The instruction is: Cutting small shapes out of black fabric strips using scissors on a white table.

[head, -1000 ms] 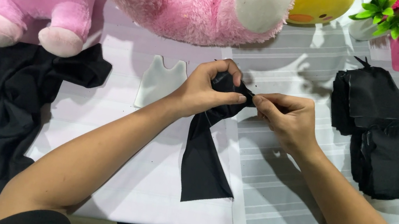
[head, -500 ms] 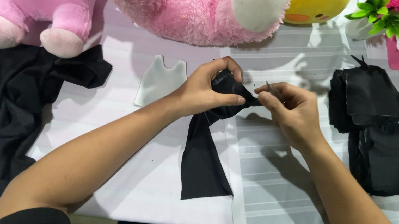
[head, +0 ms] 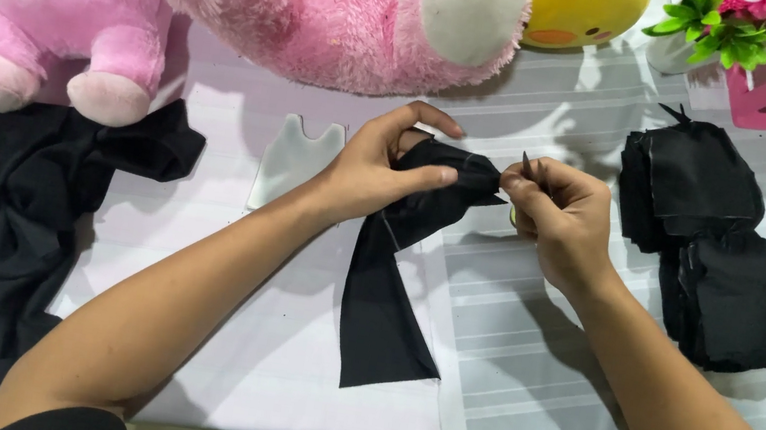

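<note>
My left hand [head: 375,168] pinches the black fabric strip [head: 386,296]; my right hand [head: 560,216] fingers grip its end narrowly. A finished-looking stack [head: 712,244] lies right; uncut cloth [head: 29,213] remains left.

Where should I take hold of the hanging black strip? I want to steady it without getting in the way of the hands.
Grip the black fabric strip at its free lower end, coming from the table's near edge. It is bunched between the left hand and right hand at the top, while its tail lies flat and uncovered on the white table cover.
</note>
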